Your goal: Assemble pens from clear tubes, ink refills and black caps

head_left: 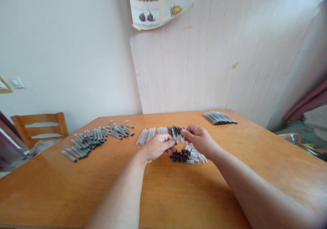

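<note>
My left hand and my right hand meet above the middle of the table, fingertips pinched. Between them runs a whitish, translucent pen barrel, held at both ends; its tips are hidden by my fingers. Behind my left hand lies a row of white pen barrels. Dark, thin pen refills lie just beyond the fingertips. Below the hands is a heap of small black pen parts, with whitish translucent caps beside it, partly under my right hand.
Grey pens with black ends are heaped on the left of the wooden table, with a looser group of pens behind. A neat row of pens lies at the far right. A wooden chair stands left; a wall is behind.
</note>
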`<move>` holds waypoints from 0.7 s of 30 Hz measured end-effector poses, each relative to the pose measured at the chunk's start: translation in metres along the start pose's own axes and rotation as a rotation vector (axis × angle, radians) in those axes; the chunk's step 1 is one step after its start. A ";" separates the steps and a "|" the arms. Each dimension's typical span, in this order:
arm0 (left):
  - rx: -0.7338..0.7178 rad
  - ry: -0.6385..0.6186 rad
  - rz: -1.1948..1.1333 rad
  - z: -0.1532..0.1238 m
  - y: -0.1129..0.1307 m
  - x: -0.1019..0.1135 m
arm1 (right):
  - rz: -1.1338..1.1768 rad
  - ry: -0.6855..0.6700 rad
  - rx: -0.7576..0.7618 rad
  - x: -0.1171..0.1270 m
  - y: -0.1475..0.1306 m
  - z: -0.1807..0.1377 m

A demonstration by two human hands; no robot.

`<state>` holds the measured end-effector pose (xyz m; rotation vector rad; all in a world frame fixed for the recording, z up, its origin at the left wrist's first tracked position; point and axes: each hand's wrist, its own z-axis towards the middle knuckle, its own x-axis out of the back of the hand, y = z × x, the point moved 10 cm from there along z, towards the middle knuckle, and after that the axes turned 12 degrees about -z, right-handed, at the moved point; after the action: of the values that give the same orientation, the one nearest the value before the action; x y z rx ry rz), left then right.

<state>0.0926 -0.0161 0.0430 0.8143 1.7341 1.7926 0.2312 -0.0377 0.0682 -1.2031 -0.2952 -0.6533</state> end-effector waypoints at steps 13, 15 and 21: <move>-0.114 0.087 0.109 0.004 0.008 0.005 | -0.067 0.022 -0.038 0.001 0.004 0.001; -0.099 0.085 0.107 0.005 0.006 0.005 | -0.073 0.026 -0.037 0.001 0.005 0.001; -0.061 0.115 0.041 0.005 0.001 0.010 | -0.065 -0.011 -0.075 0.004 0.008 0.003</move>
<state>0.0898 -0.0055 0.0444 0.7401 1.7366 1.9441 0.2393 -0.0347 0.0650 -1.2735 -0.3223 -0.7193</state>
